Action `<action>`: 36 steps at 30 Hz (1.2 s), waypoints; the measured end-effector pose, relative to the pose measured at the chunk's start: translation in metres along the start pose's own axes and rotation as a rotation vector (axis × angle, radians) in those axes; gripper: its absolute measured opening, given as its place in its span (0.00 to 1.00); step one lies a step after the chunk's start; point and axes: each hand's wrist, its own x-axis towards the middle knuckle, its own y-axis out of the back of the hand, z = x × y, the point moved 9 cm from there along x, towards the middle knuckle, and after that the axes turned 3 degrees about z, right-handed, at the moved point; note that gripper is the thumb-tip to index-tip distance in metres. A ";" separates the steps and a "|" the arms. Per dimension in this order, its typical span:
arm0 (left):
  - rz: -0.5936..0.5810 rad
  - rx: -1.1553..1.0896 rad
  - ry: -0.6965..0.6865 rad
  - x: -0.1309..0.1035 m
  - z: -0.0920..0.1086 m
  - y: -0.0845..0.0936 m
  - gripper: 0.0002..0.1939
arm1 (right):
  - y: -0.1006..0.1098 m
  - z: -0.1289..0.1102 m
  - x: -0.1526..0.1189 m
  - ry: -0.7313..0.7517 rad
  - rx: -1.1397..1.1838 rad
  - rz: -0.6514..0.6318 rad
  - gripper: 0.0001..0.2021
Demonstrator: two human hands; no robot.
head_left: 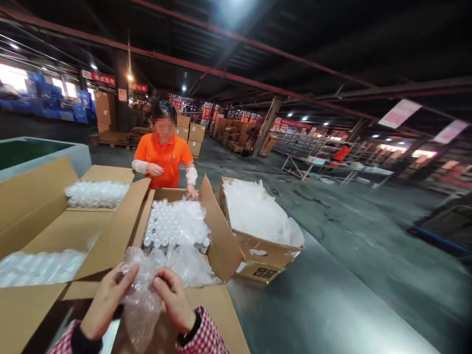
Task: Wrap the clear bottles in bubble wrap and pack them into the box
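Between my two hands hangs a clear plastic bag (142, 305), crumpled at its top. My left hand (110, 295) pinches its left upper side, and my right hand (173, 295) pinches the right side with thumb and fingers. Just beyond them stands an open cardboard box (221, 231) holding rows of small capped bottles (162, 221), partly covered by loose clear plastic (191, 221). What the bag contains, if anything, cannot be made out.
Across the box a person in an orange shirt (164, 162) reaches to its far edge. At left, an open carton (33, 201) holds wrapped items (98, 193). At right, a carton (265, 250) of white plastic bags (258, 211) sits on a metal table (313, 305).
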 end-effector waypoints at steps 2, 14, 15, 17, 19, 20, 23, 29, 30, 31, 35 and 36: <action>0.023 0.021 0.004 0.004 -0.001 0.013 0.30 | 0.001 0.015 -0.004 -0.084 0.091 -0.100 0.19; -0.311 0.299 0.098 0.001 -0.025 -0.015 0.20 | 0.217 0.099 0.098 -0.374 -0.760 0.520 0.11; -0.340 0.326 0.101 0.001 -0.024 -0.018 0.19 | 0.227 0.107 0.106 -0.404 -0.823 0.535 0.10; -0.360 0.397 0.071 0.005 -0.018 -0.021 0.20 | 0.236 0.123 0.116 -0.457 -0.931 0.545 0.11; -0.297 0.478 0.008 0.012 -0.007 -0.017 0.20 | 0.234 0.136 0.123 -0.490 -1.018 0.539 0.12; -0.257 0.513 -0.026 0.015 -0.001 -0.013 0.20 | 0.232 0.141 0.125 -0.496 -1.054 0.532 0.12; -0.200 0.571 -0.067 0.020 0.007 -0.009 0.20 | 0.226 0.148 0.127 -0.472 -1.123 0.492 0.12; -0.192 0.628 -0.071 0.025 0.000 -0.016 0.20 | 0.217 0.101 0.088 -0.294 -1.054 0.400 0.14; -0.188 0.653 -0.088 0.025 0.001 -0.019 0.20 | 0.212 0.079 0.076 -0.218 -0.983 0.416 0.16; -0.185 0.676 -0.107 0.026 0.003 -0.023 0.20 | 0.206 0.052 0.064 -0.120 -0.885 0.440 0.17; -0.194 0.656 -0.089 0.029 0.012 -0.041 0.20 | 0.160 -0.065 0.007 0.315 -0.356 0.451 0.19; -0.200 0.630 -0.069 0.030 0.014 -0.046 0.20 | 0.143 -0.084 -0.004 0.351 -0.302 0.385 0.19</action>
